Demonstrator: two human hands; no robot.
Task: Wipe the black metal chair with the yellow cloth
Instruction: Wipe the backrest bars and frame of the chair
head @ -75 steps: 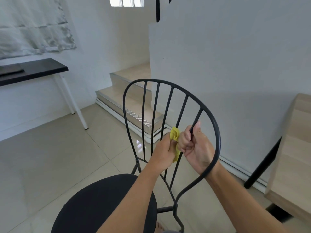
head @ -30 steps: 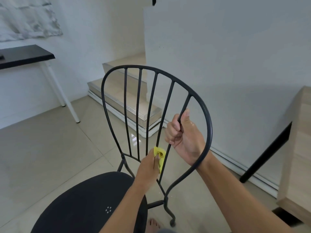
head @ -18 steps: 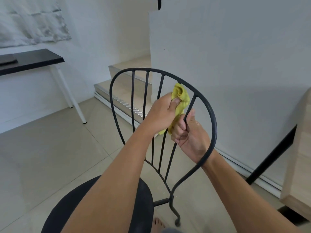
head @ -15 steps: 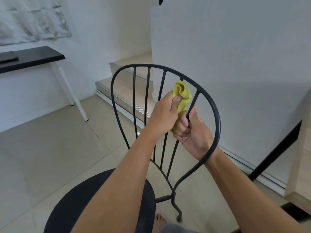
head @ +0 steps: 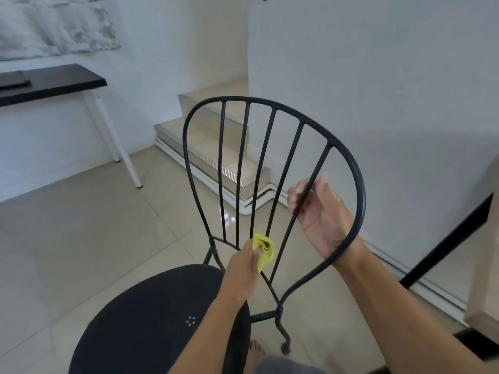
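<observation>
Chair (head: pixel 272 168): wiping under way, low on 1 back bar. Left hand (head: pixel 244 265) pinches cloth (head: pixel 264 248) there; right hand (head: pixel 321 211) loosely open around the rightmost bar. Seat, legs likely remain.

Black-topped table (head: pixel 54 82) by the wall, tiled steps (head: pixel 216 147) behind, glossy floor (head: pixel 81 238)

Soft, even daylight filled the room, cool and bluish on the white wall (head: pixel 378 76). A bright glare spot shone on the glossy floor tiles (head: pixel 81 238) by the lowest stair step (head: pixel 216 155). Shadows were faint and diffuse. The right hand (head: pixel 321 214) was smeared by motion blur at its fingertips, while the chair (head: pixel 270 103) stayed crisp. Wide-angle distortion bent lines near the frame edges.
</observation>
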